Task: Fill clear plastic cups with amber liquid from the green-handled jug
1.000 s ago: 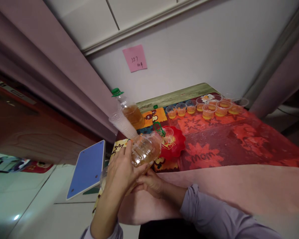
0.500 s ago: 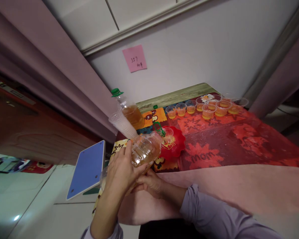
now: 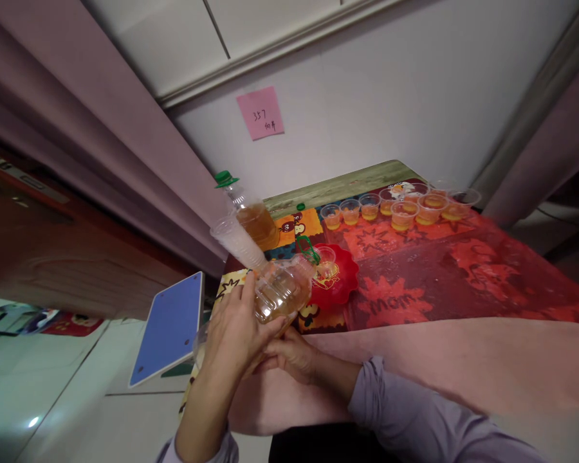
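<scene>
A large clear bottle of amber liquid [image 3: 280, 292] lies tilted, its mouth with a green handle ring over a clear cup [image 3: 325, 260] on a red scalloped plate [image 3: 345, 276]. Wrapped over the bottle's near side is my left hand [image 3: 234, 321]. From below, my right hand [image 3: 292, 354] supports the bottle, its fingers partly hidden. Just beyond the bottle leans a stack of clear cups [image 3: 238, 241]. Several clear cups with a little amber liquid [image 3: 399, 215] stand in a group at the table's back right.
Another bottle with a green cap [image 3: 258, 222] stands at the back left, and a small green cap [image 3: 300, 206] lies near it. A blue board [image 3: 168, 328] is left of the table [image 3: 463, 270]. A pink note [image 3: 261, 113] is on the wall.
</scene>
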`<control>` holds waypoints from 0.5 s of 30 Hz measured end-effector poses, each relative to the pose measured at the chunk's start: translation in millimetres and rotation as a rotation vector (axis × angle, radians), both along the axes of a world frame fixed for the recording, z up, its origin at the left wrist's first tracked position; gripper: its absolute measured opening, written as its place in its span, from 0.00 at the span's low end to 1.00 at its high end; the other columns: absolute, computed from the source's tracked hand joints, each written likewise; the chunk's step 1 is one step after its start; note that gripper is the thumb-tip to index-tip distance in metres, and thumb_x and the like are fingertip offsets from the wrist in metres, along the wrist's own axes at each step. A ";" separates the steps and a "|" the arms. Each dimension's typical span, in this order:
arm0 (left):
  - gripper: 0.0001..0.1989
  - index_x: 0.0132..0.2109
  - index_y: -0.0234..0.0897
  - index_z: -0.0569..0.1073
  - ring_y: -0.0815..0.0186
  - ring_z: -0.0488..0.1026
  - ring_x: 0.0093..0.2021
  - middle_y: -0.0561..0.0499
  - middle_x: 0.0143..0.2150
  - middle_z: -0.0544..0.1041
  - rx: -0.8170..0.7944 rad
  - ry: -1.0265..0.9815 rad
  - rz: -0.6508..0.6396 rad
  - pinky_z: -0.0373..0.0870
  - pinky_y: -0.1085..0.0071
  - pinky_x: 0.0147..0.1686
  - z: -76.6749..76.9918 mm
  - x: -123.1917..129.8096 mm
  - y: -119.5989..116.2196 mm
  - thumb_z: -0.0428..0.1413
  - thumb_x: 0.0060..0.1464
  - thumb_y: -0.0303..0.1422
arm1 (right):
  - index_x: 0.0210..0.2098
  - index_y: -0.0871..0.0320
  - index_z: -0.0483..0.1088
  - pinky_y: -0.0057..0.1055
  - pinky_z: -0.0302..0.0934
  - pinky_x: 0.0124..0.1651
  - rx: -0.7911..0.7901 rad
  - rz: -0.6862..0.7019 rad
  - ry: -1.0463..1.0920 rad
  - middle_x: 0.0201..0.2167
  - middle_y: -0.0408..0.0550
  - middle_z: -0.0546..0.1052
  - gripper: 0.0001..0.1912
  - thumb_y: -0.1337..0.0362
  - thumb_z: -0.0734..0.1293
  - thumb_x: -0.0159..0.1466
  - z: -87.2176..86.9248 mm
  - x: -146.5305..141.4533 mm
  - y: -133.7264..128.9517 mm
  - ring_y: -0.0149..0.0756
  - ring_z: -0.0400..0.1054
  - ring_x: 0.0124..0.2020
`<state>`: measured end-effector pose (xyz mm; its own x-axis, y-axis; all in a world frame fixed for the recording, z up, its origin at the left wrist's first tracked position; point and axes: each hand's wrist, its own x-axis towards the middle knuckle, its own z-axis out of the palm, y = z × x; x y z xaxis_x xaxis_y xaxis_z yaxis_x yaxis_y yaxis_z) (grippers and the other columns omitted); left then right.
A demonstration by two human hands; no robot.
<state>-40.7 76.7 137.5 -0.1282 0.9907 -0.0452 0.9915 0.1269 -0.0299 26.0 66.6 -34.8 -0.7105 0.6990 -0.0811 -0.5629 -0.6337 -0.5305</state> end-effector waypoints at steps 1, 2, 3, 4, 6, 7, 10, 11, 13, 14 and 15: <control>0.48 0.77 0.31 0.60 0.37 0.76 0.66 0.30 0.67 0.77 -0.004 0.001 0.003 0.74 0.46 0.65 0.3 0.4 0.1 0.67 0.58 0.46 | 0.63 0.44 0.73 0.46 0.75 0.48 -0.001 0.002 0.001 0.55 0.47 0.82 0.41 0.58 0.83 0.51 -0.4 -0.4 0.0 0.46 0.80 0.48; 0.48 0.77 0.31 0.60 0.37 0.76 0.66 0.30 0.67 0.77 -0.007 0.001 0.004 0.74 0.46 0.65 0.5 0.7 0.1 0.67 0.58 0.46 | 0.63 0.44 0.72 0.46 0.75 0.48 0.001 0.007 -0.001 0.54 0.47 0.82 0.41 0.57 0.83 0.51 -0.7 -0.7 0.0 0.46 0.80 0.47; 0.47 0.77 0.31 0.61 0.38 0.76 0.66 0.30 0.67 0.77 -0.007 0.001 0.006 0.74 0.46 0.65 0.6 1.0 0.1 0.67 0.58 0.46 | 0.63 0.44 0.72 0.46 0.76 0.48 0.004 0.011 -0.003 0.54 0.46 0.82 0.41 0.57 0.84 0.51 -0.8 -0.7 0.0 0.46 0.80 0.47; 0.47 0.77 0.31 0.61 0.38 0.76 0.66 0.30 0.66 0.77 -0.006 0.004 0.006 0.74 0.47 0.65 0.6 1.1 0.1 0.67 0.58 0.46 | 0.63 0.44 0.72 0.46 0.76 0.48 0.007 0.013 -0.005 0.53 0.46 0.82 0.42 0.56 0.84 0.51 -0.8 -0.7 -0.1 0.45 0.80 0.47; 0.46 0.76 0.31 0.61 0.39 0.76 0.66 0.30 0.66 0.77 0.000 0.010 0.002 0.73 0.46 0.65 0.1 0.8 -0.1 0.67 0.58 0.45 | 0.63 0.44 0.72 0.46 0.76 0.49 0.018 0.008 -0.010 0.51 0.45 0.83 0.41 0.55 0.83 0.52 -0.2 0.0 -0.5 0.45 0.80 0.47; 0.46 0.77 0.31 0.61 0.39 0.76 0.66 0.30 0.67 0.77 0.004 0.010 -0.003 0.73 0.46 0.65 -0.3 0.3 -0.2 0.66 0.58 0.45 | 0.63 0.45 0.72 0.46 0.76 0.49 0.024 0.006 -0.012 0.50 0.45 0.83 0.41 0.55 0.83 0.53 0.2 0.5 -0.7 0.45 0.80 0.47; 0.47 0.77 0.31 0.60 0.38 0.76 0.66 0.30 0.67 0.77 0.014 0.011 -0.016 0.73 0.47 0.65 -2.4 -1.8 -0.5 0.66 0.58 0.46 | 0.65 0.45 0.71 0.47 0.76 0.49 0.040 0.001 -0.018 0.51 0.46 0.82 0.41 0.53 0.83 0.54 2.3 2.3 -1.5 0.47 0.80 0.48; 0.47 0.77 0.32 0.60 0.38 0.76 0.66 0.30 0.67 0.77 0.019 0.014 -0.021 0.73 0.47 0.64 -3.1 -2.5 -0.6 0.66 0.58 0.47 | 0.65 0.45 0.71 0.47 0.76 0.49 0.039 0.000 -0.020 0.51 0.47 0.82 0.41 0.53 0.83 0.54 3.0 2.9 -1.6 0.47 0.80 0.48; 0.46 0.76 0.32 0.60 0.39 0.77 0.64 0.31 0.66 0.78 0.029 0.023 -0.027 0.74 0.47 0.63 -4.3 -3.5 -0.7 0.66 0.58 0.47 | 0.64 0.45 0.71 0.48 0.76 0.49 0.030 -0.003 -0.027 0.51 0.47 0.82 0.41 0.52 0.83 0.53 4.6 3.7 -1.5 0.48 0.80 0.48; 0.46 0.77 0.33 0.60 0.39 0.77 0.64 0.31 0.66 0.78 0.033 0.028 -0.029 0.74 0.47 0.63 -4.7 -3.6 -0.6 0.66 0.58 0.47 | 0.63 0.46 0.72 0.48 0.76 0.49 0.027 -0.003 -0.032 0.51 0.47 0.82 0.41 0.52 0.83 0.52 5.4 4.0 -1.4 0.48 0.80 0.48; 0.46 0.77 0.33 0.60 0.39 0.77 0.64 0.32 0.65 0.78 0.034 0.031 -0.029 0.74 0.48 0.63 -4.7 -3.5 -0.6 0.66 0.58 0.47 | 0.63 0.46 0.72 0.48 0.76 0.49 0.027 -0.003 -0.037 0.50 0.46 0.82 0.41 0.52 0.83 0.52 6.2 4.3 -1.2 0.48 0.80 0.48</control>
